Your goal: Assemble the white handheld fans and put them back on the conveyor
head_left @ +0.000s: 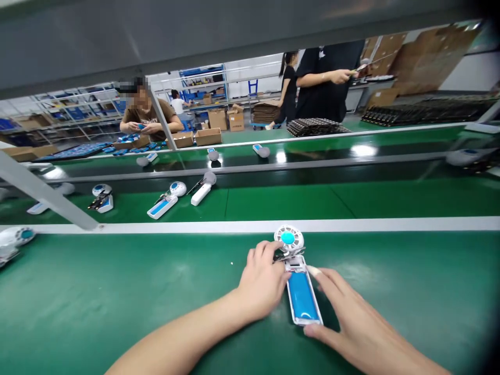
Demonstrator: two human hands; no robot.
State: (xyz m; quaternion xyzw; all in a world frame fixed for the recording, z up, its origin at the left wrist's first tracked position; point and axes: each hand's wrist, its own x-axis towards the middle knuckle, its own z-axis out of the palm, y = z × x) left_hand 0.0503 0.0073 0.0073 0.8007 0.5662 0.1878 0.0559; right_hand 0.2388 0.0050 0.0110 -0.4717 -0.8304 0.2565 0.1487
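An opened white handheld fan [288,266] lies on the green worktop in front of me. Its round head has a turquoise centre, and a blue battery [302,296] fills the handle. My left hand [262,278] is closed at the fan's neck from the left, its fingers curled over dark parts, perhaps a small circuit board; what lies under the fingertips is hidden. On the other side, my right hand [344,307] rests against the handle, index finger at the upper right edge and thumb at the lower corner.
Behind a white rail [250,227] runs a green conveyor [273,200] carrying several fans [163,205]. Another fan [15,239] lies at the far left of my worktop. A grey beam [234,36] spans overhead. Across the line, co-workers stand or sit near cartons [208,136] and stacked dark trays [316,127].
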